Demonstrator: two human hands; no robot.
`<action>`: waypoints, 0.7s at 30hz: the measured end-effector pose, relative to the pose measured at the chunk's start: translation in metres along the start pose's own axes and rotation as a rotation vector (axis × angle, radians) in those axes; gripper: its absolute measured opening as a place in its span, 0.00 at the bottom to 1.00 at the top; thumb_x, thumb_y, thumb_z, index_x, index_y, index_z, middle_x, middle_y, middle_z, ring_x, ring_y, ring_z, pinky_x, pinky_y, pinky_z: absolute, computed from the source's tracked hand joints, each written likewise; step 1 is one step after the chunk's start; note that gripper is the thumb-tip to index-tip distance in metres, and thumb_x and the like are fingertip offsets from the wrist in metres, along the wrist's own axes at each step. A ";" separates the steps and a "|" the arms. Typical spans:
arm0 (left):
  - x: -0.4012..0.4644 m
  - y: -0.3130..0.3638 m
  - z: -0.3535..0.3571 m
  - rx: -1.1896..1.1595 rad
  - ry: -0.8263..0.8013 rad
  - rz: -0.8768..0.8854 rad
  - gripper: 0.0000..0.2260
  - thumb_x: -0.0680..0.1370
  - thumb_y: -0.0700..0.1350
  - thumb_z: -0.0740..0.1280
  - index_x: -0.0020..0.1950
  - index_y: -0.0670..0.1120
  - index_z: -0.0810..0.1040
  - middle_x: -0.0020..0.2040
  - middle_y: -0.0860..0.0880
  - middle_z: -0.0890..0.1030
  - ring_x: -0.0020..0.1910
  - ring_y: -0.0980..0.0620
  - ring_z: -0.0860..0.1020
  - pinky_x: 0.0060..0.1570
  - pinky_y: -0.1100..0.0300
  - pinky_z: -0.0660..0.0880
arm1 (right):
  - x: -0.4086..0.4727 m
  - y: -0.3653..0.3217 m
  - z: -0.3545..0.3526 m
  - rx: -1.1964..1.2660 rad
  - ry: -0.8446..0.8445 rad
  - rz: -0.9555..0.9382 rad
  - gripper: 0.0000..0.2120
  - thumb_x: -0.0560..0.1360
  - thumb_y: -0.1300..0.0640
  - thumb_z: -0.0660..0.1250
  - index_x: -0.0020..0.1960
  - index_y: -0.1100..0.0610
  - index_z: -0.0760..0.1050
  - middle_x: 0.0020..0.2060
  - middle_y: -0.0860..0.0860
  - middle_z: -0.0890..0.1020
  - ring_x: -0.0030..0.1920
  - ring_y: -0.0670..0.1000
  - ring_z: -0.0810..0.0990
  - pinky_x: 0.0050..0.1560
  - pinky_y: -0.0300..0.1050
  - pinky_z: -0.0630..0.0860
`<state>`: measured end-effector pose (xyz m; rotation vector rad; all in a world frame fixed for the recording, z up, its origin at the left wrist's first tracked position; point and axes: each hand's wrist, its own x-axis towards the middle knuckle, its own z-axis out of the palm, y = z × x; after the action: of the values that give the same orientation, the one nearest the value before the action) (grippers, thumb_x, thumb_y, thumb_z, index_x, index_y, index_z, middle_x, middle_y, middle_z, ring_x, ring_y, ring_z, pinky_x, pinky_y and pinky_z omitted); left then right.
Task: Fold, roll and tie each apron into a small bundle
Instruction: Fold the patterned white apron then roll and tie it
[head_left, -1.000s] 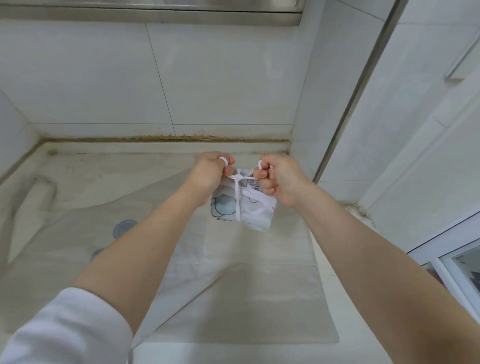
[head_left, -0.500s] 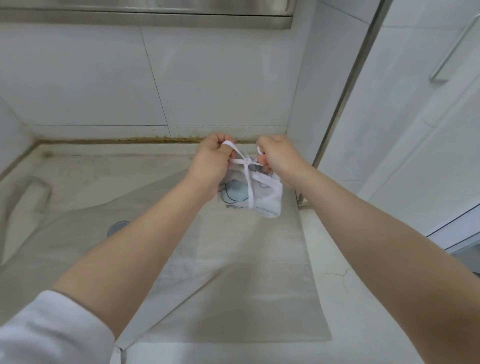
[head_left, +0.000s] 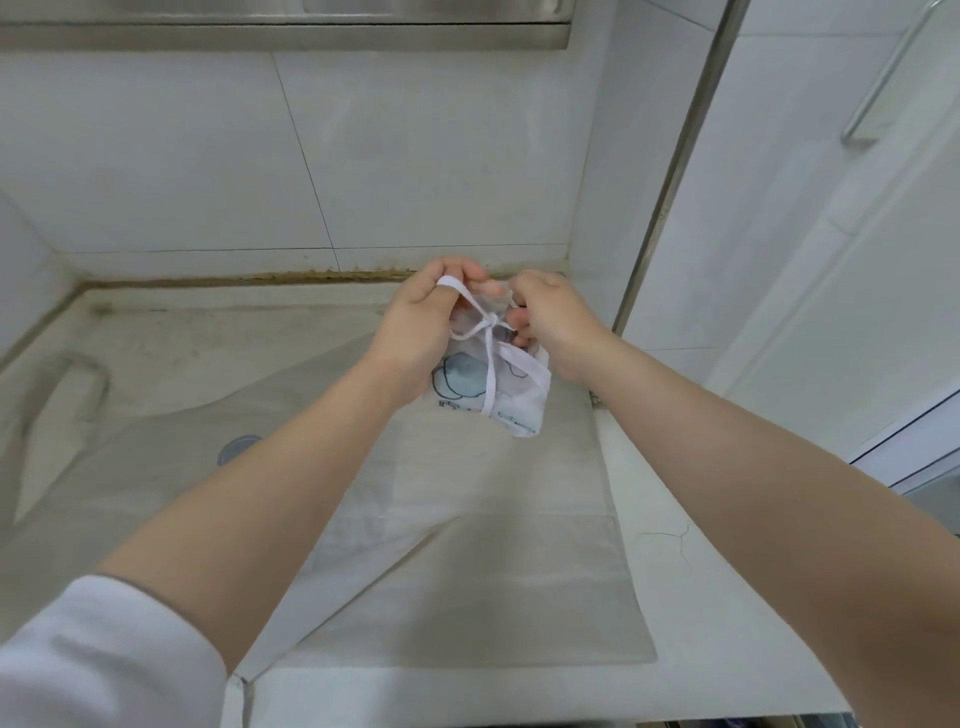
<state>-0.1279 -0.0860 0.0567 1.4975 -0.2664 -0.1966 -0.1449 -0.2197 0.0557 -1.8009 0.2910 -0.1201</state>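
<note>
Surface: pale marbled stone countertop, set in a white-tiled corner. Brown grime line runs along the seam at the counter's back edge. Brushed steel shelf edge overhead along the back wall. Metal trim strip runs up the right wall corner; a white cabinet door with a bar handle sits further right. Hairline crack in the counter near its right edge.

Flat beige fabric apron lies spread over most of the counter, from the left side to near the right edge, with a grey-blue round print showing on its left half and a fold corner toward the front edge.

Task item: small white rolled apron bundle with blue cartoon print, held up above the back right part of the counter, over the beige apron, not resting on it. Thin white strap wraps it lengthwise and crosswise, crossing at a knot on top.

Left hand: fingers curled, one strap loop hooked over a fingertip and pulled up and left. Right hand: fingers curled in, pinching the other strap end just right of the knot. Hands close together, bundle between and below them. White sleeve on the left arm, right forearm bare.
</note>
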 end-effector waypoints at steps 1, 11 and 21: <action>0.000 0.002 -0.001 -0.002 -0.059 0.015 0.15 0.81 0.35 0.52 0.42 0.47 0.73 0.29 0.54 0.77 0.29 0.56 0.74 0.34 0.63 0.72 | 0.001 -0.002 0.000 -0.015 0.001 -0.017 0.15 0.76 0.63 0.53 0.32 0.54 0.60 0.26 0.50 0.63 0.27 0.50 0.61 0.30 0.42 0.60; 0.007 -0.017 -0.001 0.272 -0.002 -0.100 0.15 0.80 0.35 0.51 0.38 0.46 0.70 0.29 0.48 0.69 0.23 0.61 0.71 0.28 0.69 0.69 | -0.011 0.009 0.009 -0.355 -0.081 -0.202 0.19 0.77 0.62 0.55 0.28 0.54 0.58 0.26 0.51 0.64 0.28 0.50 0.63 0.33 0.44 0.60; 0.003 -0.005 0.012 0.445 -0.086 0.034 0.11 0.81 0.39 0.55 0.56 0.44 0.76 0.52 0.49 0.75 0.47 0.54 0.73 0.45 0.67 0.70 | -0.013 0.003 -0.011 -0.479 -0.124 -0.065 0.04 0.74 0.55 0.66 0.43 0.54 0.72 0.40 0.50 0.77 0.43 0.51 0.76 0.45 0.44 0.71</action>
<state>-0.1283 -0.0984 0.0529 1.9260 -0.4248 -0.1823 -0.1606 -0.2272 0.0565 -2.2835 0.1806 0.0193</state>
